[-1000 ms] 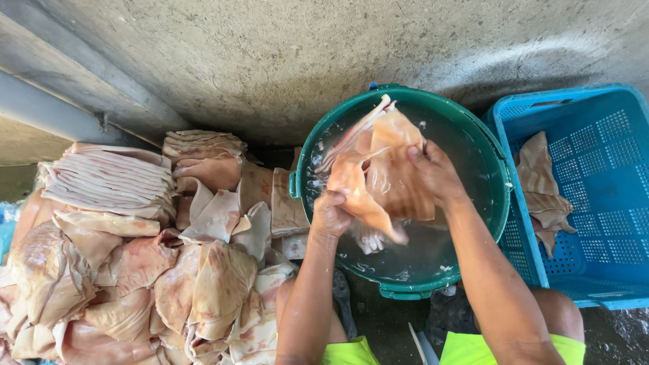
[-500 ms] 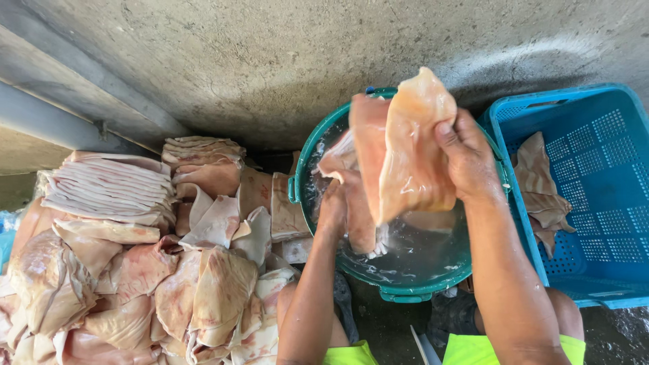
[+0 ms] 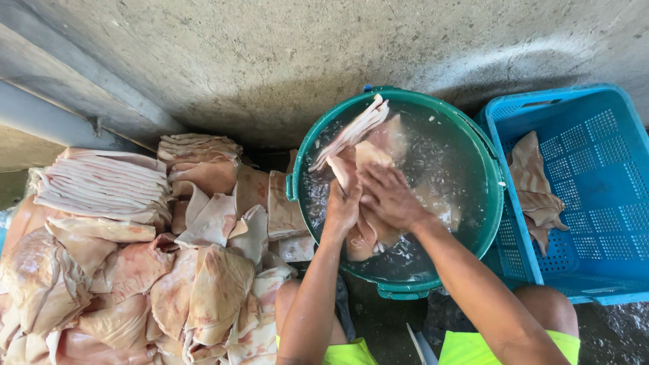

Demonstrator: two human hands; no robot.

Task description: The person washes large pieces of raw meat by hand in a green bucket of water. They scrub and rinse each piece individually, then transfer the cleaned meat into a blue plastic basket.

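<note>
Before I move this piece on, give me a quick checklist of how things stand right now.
1. Grip: left hand and right hand both press on the pale meat slab. Ok.
2. Over the tub: the slab sits inside the green tub, partly in the water. Ok.
3. Room in the blue crate: only a few pieces lie at its left side, and most of the floor shows. Ok.
4. Pile of slabs on the left: stacked beside the tub, touching its rim. Ok.
5. Slab rinsed clean: hidden by hands and rippled water. Cannot tell.
</note>
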